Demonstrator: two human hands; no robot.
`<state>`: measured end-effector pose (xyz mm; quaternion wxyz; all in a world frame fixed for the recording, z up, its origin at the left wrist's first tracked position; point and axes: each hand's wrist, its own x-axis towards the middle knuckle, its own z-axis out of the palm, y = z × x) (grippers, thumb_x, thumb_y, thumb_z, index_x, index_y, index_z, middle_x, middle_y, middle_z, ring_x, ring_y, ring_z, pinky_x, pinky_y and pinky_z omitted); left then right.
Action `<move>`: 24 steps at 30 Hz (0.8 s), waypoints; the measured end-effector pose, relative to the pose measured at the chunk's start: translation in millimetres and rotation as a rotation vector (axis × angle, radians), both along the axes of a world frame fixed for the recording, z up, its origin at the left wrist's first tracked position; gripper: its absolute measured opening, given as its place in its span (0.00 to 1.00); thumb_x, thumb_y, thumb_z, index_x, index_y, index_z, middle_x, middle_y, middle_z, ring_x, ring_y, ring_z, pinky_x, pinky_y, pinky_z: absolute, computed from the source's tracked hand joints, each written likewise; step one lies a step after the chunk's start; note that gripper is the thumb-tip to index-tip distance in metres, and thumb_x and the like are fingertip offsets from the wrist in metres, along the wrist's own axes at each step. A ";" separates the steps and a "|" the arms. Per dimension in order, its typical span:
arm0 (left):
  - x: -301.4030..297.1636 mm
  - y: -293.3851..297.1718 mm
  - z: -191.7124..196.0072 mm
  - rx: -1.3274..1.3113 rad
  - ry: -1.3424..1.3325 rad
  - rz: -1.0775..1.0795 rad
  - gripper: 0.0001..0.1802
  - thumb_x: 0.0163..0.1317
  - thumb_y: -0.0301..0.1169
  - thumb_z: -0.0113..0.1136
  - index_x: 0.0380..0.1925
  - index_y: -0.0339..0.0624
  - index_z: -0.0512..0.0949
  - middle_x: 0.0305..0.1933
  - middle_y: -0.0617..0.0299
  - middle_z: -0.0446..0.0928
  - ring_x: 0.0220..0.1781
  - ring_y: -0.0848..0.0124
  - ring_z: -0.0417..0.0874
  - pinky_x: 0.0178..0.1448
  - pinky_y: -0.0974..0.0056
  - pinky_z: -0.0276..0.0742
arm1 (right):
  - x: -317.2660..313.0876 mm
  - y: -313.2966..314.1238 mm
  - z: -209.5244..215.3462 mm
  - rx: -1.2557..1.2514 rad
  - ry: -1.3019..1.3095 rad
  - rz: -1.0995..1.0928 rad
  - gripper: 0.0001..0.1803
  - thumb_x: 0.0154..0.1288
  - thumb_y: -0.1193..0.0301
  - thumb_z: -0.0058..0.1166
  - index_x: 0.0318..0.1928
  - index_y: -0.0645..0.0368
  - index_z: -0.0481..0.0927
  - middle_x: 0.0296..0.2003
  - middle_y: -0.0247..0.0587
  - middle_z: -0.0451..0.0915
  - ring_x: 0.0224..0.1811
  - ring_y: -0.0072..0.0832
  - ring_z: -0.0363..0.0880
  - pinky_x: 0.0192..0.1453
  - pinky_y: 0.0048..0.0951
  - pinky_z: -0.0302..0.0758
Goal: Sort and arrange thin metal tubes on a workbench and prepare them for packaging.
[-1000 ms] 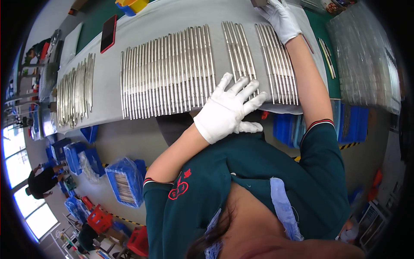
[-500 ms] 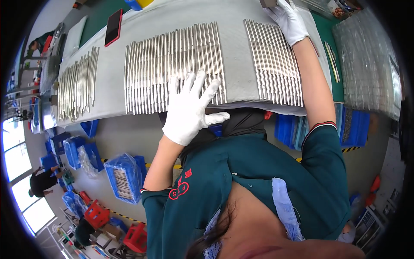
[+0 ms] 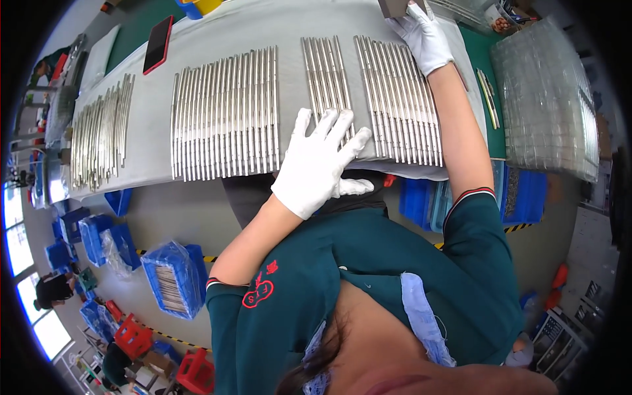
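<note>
My left hand [image 3: 316, 161], in a white glove, lies flat with fingers spread over the lower part of a small bunch of slim metal rods [image 3: 322, 69]. This bunch stands apart between a wide row of rods [image 3: 227, 112] on the left and another row [image 3: 398, 99] on the right. Beyond the right row, at the top edge, my gloved right hand [image 3: 424, 43] grips a dark grey-brown block [image 3: 395, 7], partly cut off by the picture's edge. Shorter, unevenly laid rods [image 3: 102, 131] lie at the far left.
A grey cloth [image 3: 150, 148] covers the table. A red-edged phone [image 3: 158, 45] lies at the back left. Clear plastic-wrapped stacks [image 3: 543, 99] stand at the right. Blue bins [image 3: 526, 195] sit below the table's edge, and a wrapped blue crate [image 3: 172, 280] is on the floor.
My left hand has slid to the right, moving a bunch of rods away from the wide row toward the right row. My right hand still holds the block; the whole view has shifted slightly.
</note>
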<state>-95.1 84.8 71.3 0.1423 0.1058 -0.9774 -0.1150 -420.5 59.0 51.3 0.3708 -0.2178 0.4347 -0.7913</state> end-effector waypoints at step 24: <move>18.2 -2.7 -0.2 -0.010 0.027 0.059 0.48 0.48 0.61 0.69 0.65 0.43 0.72 0.68 0.46 0.70 0.70 0.47 0.68 0.74 0.42 0.60 | -12.4 3.5 -4.9 -0.039 0.027 0.088 0.19 0.71 0.69 0.60 0.60 0.54 0.75 0.54 0.40 0.80 0.57 0.38 0.80 0.65 0.46 0.78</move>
